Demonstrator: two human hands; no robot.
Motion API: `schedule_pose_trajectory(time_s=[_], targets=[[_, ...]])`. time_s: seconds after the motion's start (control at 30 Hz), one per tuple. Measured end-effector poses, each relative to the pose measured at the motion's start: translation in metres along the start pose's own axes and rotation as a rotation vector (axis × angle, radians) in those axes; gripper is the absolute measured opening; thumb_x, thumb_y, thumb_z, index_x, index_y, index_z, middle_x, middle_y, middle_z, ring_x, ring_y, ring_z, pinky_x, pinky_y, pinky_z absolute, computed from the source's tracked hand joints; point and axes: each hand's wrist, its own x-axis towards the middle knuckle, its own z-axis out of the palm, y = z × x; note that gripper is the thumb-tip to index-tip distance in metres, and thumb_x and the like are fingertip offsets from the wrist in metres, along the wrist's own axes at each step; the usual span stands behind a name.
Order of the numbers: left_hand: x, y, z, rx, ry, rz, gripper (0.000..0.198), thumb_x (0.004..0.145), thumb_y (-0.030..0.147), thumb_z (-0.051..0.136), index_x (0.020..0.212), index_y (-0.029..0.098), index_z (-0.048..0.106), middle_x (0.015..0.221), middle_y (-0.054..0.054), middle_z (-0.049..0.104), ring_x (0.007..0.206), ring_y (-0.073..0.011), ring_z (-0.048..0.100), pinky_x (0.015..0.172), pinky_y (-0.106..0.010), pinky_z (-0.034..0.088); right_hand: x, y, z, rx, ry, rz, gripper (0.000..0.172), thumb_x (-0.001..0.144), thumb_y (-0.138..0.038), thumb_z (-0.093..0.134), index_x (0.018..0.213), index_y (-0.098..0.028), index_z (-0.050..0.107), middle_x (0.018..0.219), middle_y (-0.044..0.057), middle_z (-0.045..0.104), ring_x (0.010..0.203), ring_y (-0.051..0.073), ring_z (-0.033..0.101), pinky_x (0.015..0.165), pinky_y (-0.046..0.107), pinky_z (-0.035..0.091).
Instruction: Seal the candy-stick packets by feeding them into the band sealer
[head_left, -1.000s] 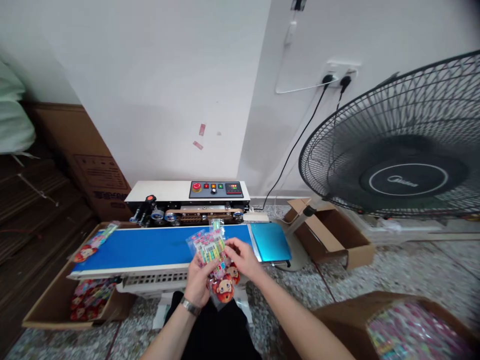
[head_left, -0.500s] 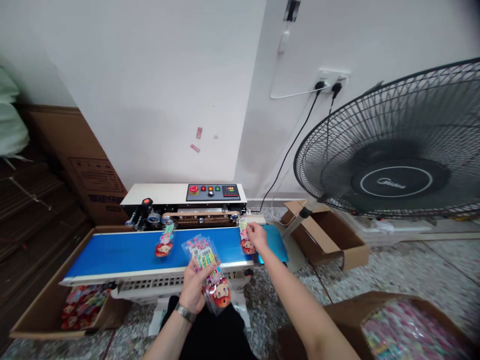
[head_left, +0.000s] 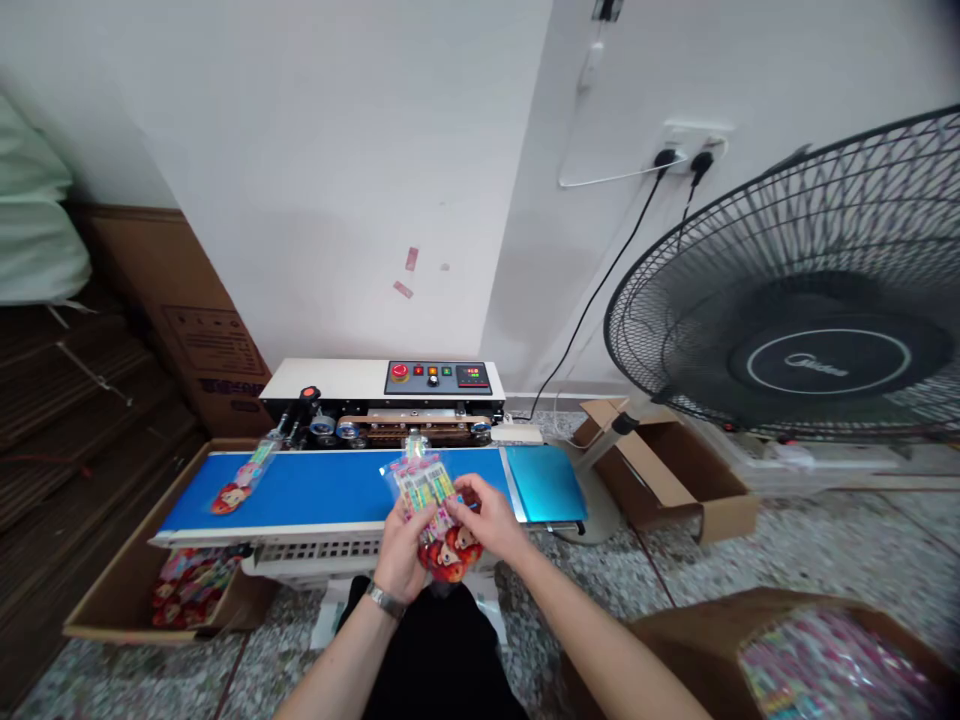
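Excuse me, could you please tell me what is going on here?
A person holds a bunch of printed clear packets in the left hand, while the right hand touches its right side. Both hands are at the near side of a machine with a blue belt. A single packet lies towards the belt's left end, above an open carton holding more.

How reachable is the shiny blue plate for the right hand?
Probably yes: the right hand is close to the blue plate, nothing visible standing between, though it's busy at the packets.
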Motion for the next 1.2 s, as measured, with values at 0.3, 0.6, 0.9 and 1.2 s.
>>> schedule_pose_trajectory(time_s=[0.3, 0.6, 0.9, 1.2], targets=[[0.000, 0.002, -0.014, 0.092, 0.104, -0.033, 0.042, 0.058, 0.019, 0.074, 0.096, 0.017, 0.056, 0.091, -0.008, 0.069, 0.081, -0.0223, 0.065, 0.072, -0.036, 0.051, 0.034, 0.076, -0.063, -0.130, 0.580, 0.343, 0.032, 0.070, -0.043, 0.055, 0.089, -0.017, 0.052, 0.064, -0.001, 0.059, 0.057, 0.016, 0.057, 0.052, 0.023, 0.041], [0.000, 0.001, -0.006, 0.115, 0.138, -0.001, 0.039, 0.055, 0.020, 0.076, 0.089, 0.016, 0.057, 0.083, -0.005, 0.069, 0.071, -0.0176, 0.065, 0.068, -0.030, 0.051, 0.057, 0.050, -0.045, -0.458, 0.350, 0.217, 0.038, 0.071, -0.030, 0.059, 0.107, -0.017, 0.054, 0.096, 0.010, 0.062, 0.087, 0.021, 0.059, 0.074, 0.029, 0.043], [0.001, 0.000, 0.005, 0.005, 0.062, 0.011, 0.030, 0.065, 0.024, 0.069, 0.091, 0.016, 0.057, 0.086, -0.006, 0.069, 0.077, -0.0171, 0.064, 0.071, -0.028, 0.050, -0.004, -0.008, 0.005, -0.057, -0.040, -0.068, 0.038, 0.072, -0.041, 0.061, 0.104, -0.021, 0.056, 0.098, 0.004, 0.062, 0.084, 0.016, 0.058, 0.069, 0.026, 0.047], [0.001, -0.003, -0.012, 0.103, 0.085, -0.061, 0.039, 0.062, 0.031, 0.071, 0.094, 0.017, 0.056, 0.090, -0.010, 0.069, 0.082, -0.0248, 0.064, 0.063, -0.032, 0.052, 0.028, 0.065, -0.053, 0.060, 0.563, 0.335, 0.049, 0.066, -0.051, 0.057, 0.101, -0.018, 0.051, 0.070, 0.000, 0.061, 0.048, 0.013, 0.055, 0.043, 0.022, 0.042]])
